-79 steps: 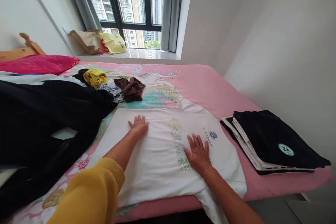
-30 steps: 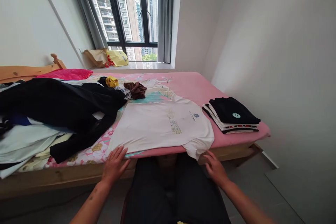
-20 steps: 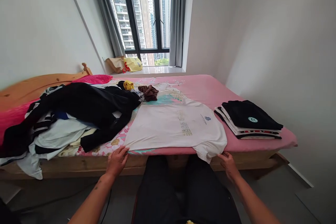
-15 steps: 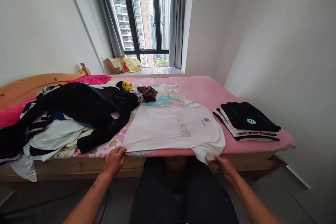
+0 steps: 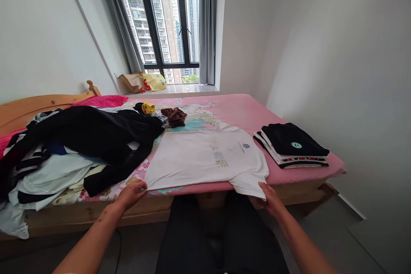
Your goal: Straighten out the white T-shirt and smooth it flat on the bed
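Observation:
A white T-shirt with a small dark emblem and printed lettering lies spread sideways on the bed, its near edge along the front of the mattress. My left hand pinches the shirt's bottom corner, fingers closed on the hem. At the other end, my right hand grips the edge of the near sleeve, which hangs slightly over the bed's edge. The far side of the shirt lies flat, with a few soft wrinkles.
A heap of loose clothes, with a black garment on top, covers the bed's left side. Folded clothes are stacked at the right. A brown cloth and a yellow cloth lie behind the shirt. Bags stand on the windowsill.
My right hand has taken hold of the sleeve edge and the sleeve looks pulled straighter. My left hand still pinches the hem corner. The whole view has shifted slightly.

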`<action>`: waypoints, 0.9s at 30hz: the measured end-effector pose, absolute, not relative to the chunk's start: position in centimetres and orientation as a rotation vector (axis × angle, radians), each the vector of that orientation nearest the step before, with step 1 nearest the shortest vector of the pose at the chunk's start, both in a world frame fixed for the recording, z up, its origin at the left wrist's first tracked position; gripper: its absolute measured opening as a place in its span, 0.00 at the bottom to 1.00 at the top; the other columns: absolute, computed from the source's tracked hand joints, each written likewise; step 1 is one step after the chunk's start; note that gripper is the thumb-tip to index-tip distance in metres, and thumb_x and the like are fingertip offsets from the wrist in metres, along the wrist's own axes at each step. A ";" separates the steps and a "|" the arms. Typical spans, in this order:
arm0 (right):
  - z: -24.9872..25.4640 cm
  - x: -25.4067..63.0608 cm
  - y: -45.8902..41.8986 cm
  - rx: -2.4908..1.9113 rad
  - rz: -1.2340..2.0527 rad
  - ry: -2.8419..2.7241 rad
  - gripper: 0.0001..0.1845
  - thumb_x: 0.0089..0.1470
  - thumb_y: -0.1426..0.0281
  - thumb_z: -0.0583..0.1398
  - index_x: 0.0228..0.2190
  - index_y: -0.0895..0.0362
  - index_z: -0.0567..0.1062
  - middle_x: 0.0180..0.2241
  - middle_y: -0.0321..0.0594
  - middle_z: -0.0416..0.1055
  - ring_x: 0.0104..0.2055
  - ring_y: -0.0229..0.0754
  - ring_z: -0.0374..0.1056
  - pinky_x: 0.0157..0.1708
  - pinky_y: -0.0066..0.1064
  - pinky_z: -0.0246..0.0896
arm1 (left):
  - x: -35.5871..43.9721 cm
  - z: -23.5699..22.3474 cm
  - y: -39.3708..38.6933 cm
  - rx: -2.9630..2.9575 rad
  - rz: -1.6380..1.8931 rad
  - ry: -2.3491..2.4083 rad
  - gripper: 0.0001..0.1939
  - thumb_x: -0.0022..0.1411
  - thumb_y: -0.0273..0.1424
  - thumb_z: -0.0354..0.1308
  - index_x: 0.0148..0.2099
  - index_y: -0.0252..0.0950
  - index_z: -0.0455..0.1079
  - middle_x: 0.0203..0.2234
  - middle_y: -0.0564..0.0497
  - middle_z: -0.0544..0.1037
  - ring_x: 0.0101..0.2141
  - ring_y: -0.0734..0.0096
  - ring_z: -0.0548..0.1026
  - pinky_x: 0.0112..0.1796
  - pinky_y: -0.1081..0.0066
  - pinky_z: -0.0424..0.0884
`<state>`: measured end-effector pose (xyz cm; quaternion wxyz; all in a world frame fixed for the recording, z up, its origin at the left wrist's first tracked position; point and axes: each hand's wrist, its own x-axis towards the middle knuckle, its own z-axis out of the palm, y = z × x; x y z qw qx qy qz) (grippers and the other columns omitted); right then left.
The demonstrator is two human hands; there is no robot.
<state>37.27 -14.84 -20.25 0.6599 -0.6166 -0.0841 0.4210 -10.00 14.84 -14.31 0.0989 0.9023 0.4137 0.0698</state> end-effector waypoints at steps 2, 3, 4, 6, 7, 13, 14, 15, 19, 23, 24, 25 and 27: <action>-19.7 37.1 -15.1 -1.386 1.058 -0.159 0.19 0.42 0.58 0.66 0.32 0.56 0.68 0.21 0.32 0.67 0.21 0.36 0.64 0.20 0.30 0.66 | -10.1 -14.3 14.6 2.664 0.213 1.261 0.11 0.57 0.35 0.48 0.34 0.39 0.71 0.30 0.50 0.73 0.34 0.67 0.69 0.39 0.69 0.64; -19.5 37.0 -15.1 -1.399 1.106 -0.161 0.20 0.41 0.58 0.67 0.31 0.57 0.69 0.21 0.32 0.68 0.20 0.35 0.63 0.19 0.29 0.65 | -10.2 -14.4 14.4 2.678 0.209 1.282 0.12 0.58 0.35 0.48 0.36 0.39 0.71 0.32 0.49 0.74 0.36 0.66 0.69 0.39 0.69 0.64; -19.4 37.0 -15.1 -1.421 1.142 -0.174 0.20 0.41 0.58 0.67 0.31 0.58 0.69 0.20 0.33 0.68 0.20 0.35 0.63 0.18 0.29 0.64 | -10.1 -14.5 14.2 2.708 0.197 1.303 0.13 0.58 0.36 0.48 0.38 0.40 0.72 0.34 0.49 0.74 0.37 0.65 0.70 0.40 0.68 0.64; -19.4 37.0 -15.0 -1.452 1.184 -0.180 0.19 0.41 0.59 0.67 0.30 0.58 0.70 0.20 0.34 0.68 0.19 0.35 0.63 0.18 0.27 0.62 | -10.0 -14.7 13.9 2.790 0.157 1.345 0.14 0.58 0.36 0.48 0.40 0.41 0.73 0.36 0.48 0.74 0.39 0.63 0.70 0.41 0.67 0.64; -19.4 37.1 -14.9 -1.460 1.189 -0.168 0.17 0.42 0.60 0.67 0.29 0.58 0.70 0.19 0.34 0.69 0.19 0.35 0.63 0.18 0.27 0.61 | -9.8 -14.9 13.8 2.831 0.141 1.362 0.14 0.59 0.36 0.48 0.40 0.42 0.73 0.36 0.47 0.74 0.39 0.62 0.70 0.41 0.67 0.64; -20.0 37.9 -15.4 -1.432 1.139 -0.203 0.15 0.42 0.63 0.67 0.30 0.59 0.73 0.23 0.38 0.73 0.23 0.38 0.67 0.23 0.28 0.62 | -10.0 -15.9 13.1 2.903 0.261 1.394 0.15 0.62 0.34 0.45 0.39 0.42 0.74 0.36 0.49 0.75 0.38 0.66 0.72 0.40 0.69 0.64; -20.1 37.9 -15.9 -1.436 1.139 -0.227 0.16 0.42 0.62 0.67 0.31 0.59 0.74 0.24 0.39 0.74 0.24 0.39 0.68 0.24 0.28 0.62 | -10.3 -16.0 12.8 2.906 0.293 1.394 0.15 0.62 0.34 0.45 0.39 0.42 0.74 0.37 0.50 0.75 0.38 0.67 0.72 0.40 0.69 0.64; -20.1 37.9 -16.5 -1.443 1.141 -0.250 0.17 0.42 0.61 0.67 0.31 0.59 0.74 0.25 0.40 0.75 0.26 0.40 0.69 0.25 0.29 0.63 | -10.7 -16.2 12.5 2.913 0.321 1.396 0.15 0.62 0.35 0.45 0.40 0.42 0.74 0.37 0.50 0.75 0.38 0.67 0.72 0.40 0.69 0.65; -19.7 37.2 -19.8 -1.460 1.189 -0.336 0.20 0.43 0.58 0.66 0.35 0.59 0.76 0.30 0.43 0.77 0.32 0.44 0.72 0.30 0.30 0.65 | -12.7 -17.4 10.7 2.980 0.424 1.396 0.14 0.62 0.36 0.48 0.40 0.43 0.75 0.39 0.51 0.76 0.37 0.66 0.74 0.38 0.68 0.65; -18.8 35.7 -22.9 -1.495 1.262 -0.384 0.21 0.47 0.55 0.63 0.36 0.60 0.77 0.34 0.43 0.77 0.36 0.46 0.72 0.35 0.29 0.65 | -14.8 -18.8 8.6 3.055 0.534 1.316 0.13 0.62 0.35 0.49 0.41 0.44 0.75 0.38 0.52 0.77 0.36 0.69 0.75 0.35 0.70 0.64; -18.7 35.3 -23.4 -1.503 1.269 -0.391 0.22 0.47 0.55 0.63 0.36 0.60 0.77 0.34 0.44 0.77 0.37 0.46 0.72 0.35 0.29 0.65 | -15.2 -19.1 8.2 3.061 0.559 1.296 0.13 0.62 0.34 0.49 0.42 0.45 0.75 0.38 0.52 0.77 0.36 0.69 0.75 0.35 0.71 0.63; -18.5 35.0 -23.8 -1.511 1.270 -0.396 0.22 0.47 0.54 0.62 0.36 0.60 0.77 0.34 0.44 0.77 0.36 0.46 0.72 0.34 0.29 0.65 | -15.4 -19.4 7.8 3.059 0.583 1.280 0.12 0.62 0.34 0.50 0.42 0.45 0.75 0.38 0.53 0.77 0.36 0.70 0.75 0.34 0.71 0.63; -18.3 34.6 -24.2 -1.526 1.268 -0.410 0.23 0.48 0.53 0.62 0.36 0.60 0.77 0.34 0.44 0.77 0.36 0.47 0.72 0.34 0.30 0.65 | -15.6 -19.6 7.2 3.031 0.630 1.258 0.12 0.62 0.34 0.50 0.42 0.44 0.75 0.37 0.53 0.77 0.37 0.71 0.75 0.34 0.72 0.64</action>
